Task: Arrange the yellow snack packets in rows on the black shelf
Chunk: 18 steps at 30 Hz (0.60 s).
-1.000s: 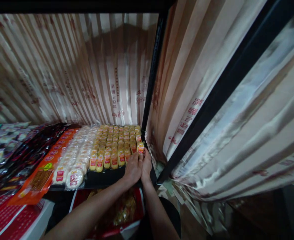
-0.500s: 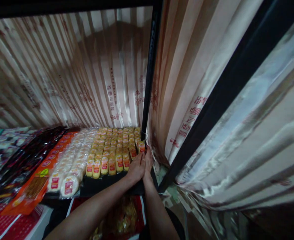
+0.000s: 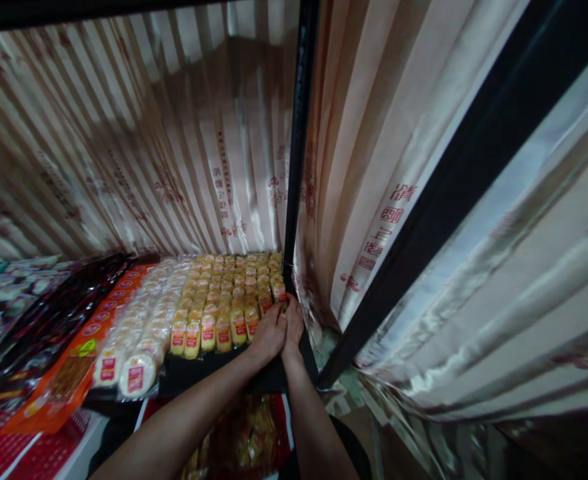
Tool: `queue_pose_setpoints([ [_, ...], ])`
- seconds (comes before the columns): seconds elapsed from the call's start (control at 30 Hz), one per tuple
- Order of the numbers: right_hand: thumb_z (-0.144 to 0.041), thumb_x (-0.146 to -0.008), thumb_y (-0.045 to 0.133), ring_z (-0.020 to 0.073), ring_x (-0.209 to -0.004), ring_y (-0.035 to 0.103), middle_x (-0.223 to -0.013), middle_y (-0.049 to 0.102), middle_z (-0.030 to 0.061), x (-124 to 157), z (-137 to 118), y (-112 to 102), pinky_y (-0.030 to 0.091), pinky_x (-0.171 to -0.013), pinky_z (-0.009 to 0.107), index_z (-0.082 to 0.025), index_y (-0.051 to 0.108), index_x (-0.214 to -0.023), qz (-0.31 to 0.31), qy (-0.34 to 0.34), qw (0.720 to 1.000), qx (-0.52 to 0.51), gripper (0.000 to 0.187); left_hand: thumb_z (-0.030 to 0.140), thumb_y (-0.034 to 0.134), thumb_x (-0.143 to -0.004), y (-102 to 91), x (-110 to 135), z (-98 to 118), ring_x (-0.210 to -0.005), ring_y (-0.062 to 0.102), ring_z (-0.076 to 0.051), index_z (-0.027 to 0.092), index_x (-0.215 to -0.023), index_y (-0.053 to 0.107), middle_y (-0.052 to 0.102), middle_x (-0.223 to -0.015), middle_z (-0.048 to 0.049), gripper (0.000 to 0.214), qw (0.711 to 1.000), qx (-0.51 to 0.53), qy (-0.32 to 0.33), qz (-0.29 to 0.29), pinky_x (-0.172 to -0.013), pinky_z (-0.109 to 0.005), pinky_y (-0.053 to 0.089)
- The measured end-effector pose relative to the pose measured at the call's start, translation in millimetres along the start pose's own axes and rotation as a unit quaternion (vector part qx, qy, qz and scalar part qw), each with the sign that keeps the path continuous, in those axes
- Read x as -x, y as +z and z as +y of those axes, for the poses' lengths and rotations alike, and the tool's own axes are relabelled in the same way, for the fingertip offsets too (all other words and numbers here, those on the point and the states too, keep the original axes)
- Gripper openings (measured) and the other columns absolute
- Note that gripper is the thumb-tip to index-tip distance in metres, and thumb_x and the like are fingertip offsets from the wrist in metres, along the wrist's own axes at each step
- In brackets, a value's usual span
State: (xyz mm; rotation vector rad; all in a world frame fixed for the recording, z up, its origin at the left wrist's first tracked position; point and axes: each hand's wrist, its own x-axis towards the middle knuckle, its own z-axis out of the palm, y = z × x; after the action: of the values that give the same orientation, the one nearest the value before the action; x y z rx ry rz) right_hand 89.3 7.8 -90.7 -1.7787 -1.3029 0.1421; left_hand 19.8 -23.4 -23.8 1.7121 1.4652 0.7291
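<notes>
Small yellow packaged cakes (image 3: 224,330) with red labels stand in tight rows on the black shelf (image 3: 199,373). At the right end of these rows, my left hand (image 3: 268,335) and my right hand (image 3: 293,325) are side by side, almost touching. Their fingers close around the near end of one packaged cake (image 3: 279,291), which sits against its neighbour on the left. The fingertips are partly hidden behind the hands.
Round white packaged cakes (image 3: 138,375), an orange snack packet (image 3: 69,373) and dark shiny packets (image 3: 39,320) lie to the left. Below the shelf is a red crate (image 3: 149,408) holding yellow packets. A black post (image 3: 298,133) and pale curtains (image 3: 254,133) stand behind.
Both hands have shifted slightly left with the packaged cake, bringing it closer to its row. The fingers of my right hand are now more curled.
</notes>
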Motion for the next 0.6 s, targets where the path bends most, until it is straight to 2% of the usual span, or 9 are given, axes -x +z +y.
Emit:
queue_pose_setpoints([
  [0.17,-0.013,-0.082,0.031,0.0213,-0.109,0.049,-0.116,0.056,0.0116,3,0,0,0.036,-0.094,0.033,-0.017,0.041,-0.129,0.010,-0.027,0.999,0.015,0.048,0.024,0.034,-0.086,-1.1,2,1,-0.130,0.036,-0.021,0.004,-0.131,0.043,0.041,-0.139,-0.0151,0.050,1.000,0.000,0.006,-0.005,-0.111,-0.033,0.023],
  [0.3,-0.013,-0.083,0.027,0.0177,-0.114,0.046,-0.127,0.052,0.0071,5,7,3,0.035,-0.097,0.031,-0.019,0.038,-0.133,-0.024,-0.064,0.998,0.002,0.052,0.025,0.034,-0.086,-1.0,0,-1,-0.129,0.037,-0.020,0.006,-0.131,0.044,0.043,-0.138,-0.0139,0.050,1.000,-0.005,-0.012,-0.007,-0.111,-0.033,0.023],
  [0.47,-0.012,-0.083,0.025,0.0176,-0.114,0.045,-0.125,0.053,0.0061,6,8,2,0.036,-0.097,0.032,-0.021,0.039,-0.134,-0.032,-0.061,0.998,-0.008,0.054,0.025,0.032,-0.086,0.7,-1,-2,-0.130,0.037,-0.022,0.001,-0.131,0.042,0.042,-0.138,-0.0175,0.052,1.000,-0.025,-0.005,-0.015,-0.111,-0.033,0.022],
  [0.6,-0.016,-0.083,0.027,0.0209,-0.114,0.044,-0.116,0.057,0.0083,6,1,-2,0.038,-0.094,0.034,-0.021,0.038,-0.135,-0.021,-0.037,0.999,0.006,0.053,0.025,0.034,-0.085,0.8,1,-3,-0.132,0.034,-0.020,0.006,-0.131,0.044,0.040,-0.140,-0.0135,0.051,1.000,-0.027,0.002,-0.008,-0.112,-0.033,0.020],
])
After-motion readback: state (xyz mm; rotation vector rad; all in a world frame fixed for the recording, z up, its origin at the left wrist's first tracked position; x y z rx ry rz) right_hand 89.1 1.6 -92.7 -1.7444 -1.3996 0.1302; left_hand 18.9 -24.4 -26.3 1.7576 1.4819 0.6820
